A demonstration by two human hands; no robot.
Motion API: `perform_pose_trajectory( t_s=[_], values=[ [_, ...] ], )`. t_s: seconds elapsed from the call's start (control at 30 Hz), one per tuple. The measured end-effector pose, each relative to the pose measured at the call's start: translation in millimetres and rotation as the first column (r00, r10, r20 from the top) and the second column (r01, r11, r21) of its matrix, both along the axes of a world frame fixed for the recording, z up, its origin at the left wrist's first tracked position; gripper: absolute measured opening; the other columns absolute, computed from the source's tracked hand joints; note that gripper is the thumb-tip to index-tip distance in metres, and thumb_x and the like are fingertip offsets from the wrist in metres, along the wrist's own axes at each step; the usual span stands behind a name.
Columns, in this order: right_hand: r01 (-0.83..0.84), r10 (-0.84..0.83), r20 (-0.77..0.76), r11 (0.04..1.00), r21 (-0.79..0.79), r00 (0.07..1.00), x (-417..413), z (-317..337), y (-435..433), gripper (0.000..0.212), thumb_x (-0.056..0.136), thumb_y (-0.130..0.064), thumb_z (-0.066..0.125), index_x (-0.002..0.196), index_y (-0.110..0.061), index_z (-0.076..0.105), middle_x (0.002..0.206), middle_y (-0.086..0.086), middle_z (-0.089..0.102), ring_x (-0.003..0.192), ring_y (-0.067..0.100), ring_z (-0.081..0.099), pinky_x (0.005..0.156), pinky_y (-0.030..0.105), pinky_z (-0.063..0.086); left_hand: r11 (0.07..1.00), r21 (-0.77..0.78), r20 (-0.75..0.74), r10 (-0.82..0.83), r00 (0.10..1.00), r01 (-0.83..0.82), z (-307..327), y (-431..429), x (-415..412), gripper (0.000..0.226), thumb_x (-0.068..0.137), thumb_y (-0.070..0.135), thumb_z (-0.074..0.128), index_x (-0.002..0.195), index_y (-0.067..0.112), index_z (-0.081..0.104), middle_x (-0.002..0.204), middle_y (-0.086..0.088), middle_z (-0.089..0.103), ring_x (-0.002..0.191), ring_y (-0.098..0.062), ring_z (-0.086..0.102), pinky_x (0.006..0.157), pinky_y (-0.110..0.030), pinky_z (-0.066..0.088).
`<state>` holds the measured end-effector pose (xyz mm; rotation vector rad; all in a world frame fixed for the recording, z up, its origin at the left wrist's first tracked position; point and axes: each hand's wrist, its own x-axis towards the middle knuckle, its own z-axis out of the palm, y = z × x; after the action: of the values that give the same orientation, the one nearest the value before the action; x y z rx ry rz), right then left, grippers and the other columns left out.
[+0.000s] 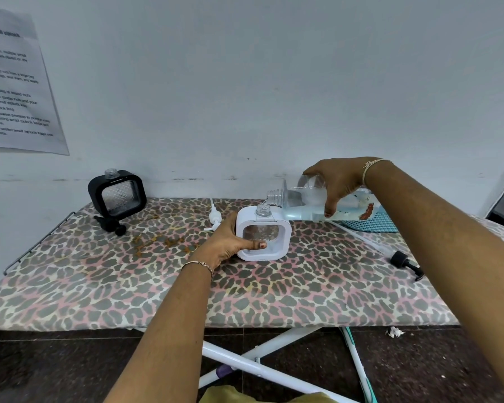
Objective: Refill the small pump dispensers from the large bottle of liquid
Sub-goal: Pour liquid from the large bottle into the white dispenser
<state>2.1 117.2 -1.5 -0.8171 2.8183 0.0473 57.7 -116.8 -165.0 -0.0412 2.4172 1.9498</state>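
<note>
The left hand (230,242) has a firm grip on the white dispenser (264,237): the thumb lies across its clear front window and the fingers curl round its far side. The dispenser stands upright on the leopard-print surface (157,286) with its neck open.

Above and just right of that grip, the right hand (336,181) clasps the large bottle (317,203) from above, fingers curled down over its front. The bottle is tipped almost flat, pale blue liquid pooled along its lower side. Its uncapped threaded neck sits just over the dispenser's neck, and a thin thread of liquid shows between them.

Right beyond the left grip lies a white pump (214,218) with its tube. Far left of that grip, by the wall, the black dispenser (117,193) stands open-necked, a small black pump (111,223) at its foot. Under the right grip and behind the bottle is a teal basket (373,223). Nearer the person, under the right forearm, lies a long-tubed pump (405,263) with a black head.
</note>
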Motion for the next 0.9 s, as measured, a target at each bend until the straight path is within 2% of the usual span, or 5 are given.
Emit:
perform_pose_trajectory(
  t_s=[0.17,0.3,0.43,0.57,0.9],
  values=[
    [-0.008,0.008,-0.001,1.000,0.011,1.000,3,2,-1,0.087,0.059,-0.022,0.090,0.134,-0.024,0.047,0.122,0.007,0.055,0.108,0.024,0.055,0.095,0.037,0.047,1.000,-0.008,0.000,-0.001,1.000,0.001,1,0,1,0.089,0.057,0.012,0.090,0.133,0.025,0.047,0.121,0.004,0.062,0.111,-0.013,0.058,0.096,-0.029,0.047],
    [0.010,-0.010,-0.003,1.000,0.019,1.000,6,3,-2,0.091,0.062,-0.021,0.089,0.140,-0.019,0.042,0.126,0.009,0.053,0.112,0.026,0.053,0.099,0.038,0.045,1.000,-0.003,-0.008,-0.010,1.000,0.010,3,1,2,0.082,0.059,0.010,0.089,0.128,0.028,0.048,0.120,0.006,0.062,0.111,-0.012,0.057,0.090,-0.024,0.046],
    [0.009,-0.009,0.006,1.000,0.016,1.000,7,4,-2,0.089,0.062,-0.021,0.089,0.138,-0.020,0.043,0.126,0.008,0.053,0.112,0.025,0.053,0.096,0.034,0.044,1.000,-0.004,0.003,-0.008,1.000,0.008,1,-1,0,0.086,0.056,0.013,0.091,0.130,0.027,0.048,0.120,0.005,0.062,0.112,-0.012,0.057,0.097,-0.031,0.047],
    [0.003,-0.003,0.009,1.000,0.012,1.000,7,3,-2,0.086,0.060,-0.022,0.090,0.135,-0.023,0.047,0.120,0.007,0.056,0.108,0.024,0.054,0.093,0.033,0.045,1.000,-0.008,0.003,-0.009,1.000,0.009,0,-1,-1,0.086,0.056,0.014,0.091,0.130,0.026,0.049,0.119,0.006,0.063,0.112,-0.012,0.058,0.098,-0.032,0.047],
    [0.023,-0.023,-0.005,0.999,0.046,1.000,11,6,-4,0.093,0.063,-0.022,0.089,0.142,-0.018,0.040,0.129,0.009,0.052,0.115,0.026,0.052,0.100,0.038,0.044,1.000,-0.006,-0.008,-0.012,1.000,0.012,0,0,0,0.086,0.055,0.013,0.091,0.130,0.027,0.049,0.120,0.006,0.063,0.112,-0.012,0.058,0.098,-0.032,0.047]
  ],
)
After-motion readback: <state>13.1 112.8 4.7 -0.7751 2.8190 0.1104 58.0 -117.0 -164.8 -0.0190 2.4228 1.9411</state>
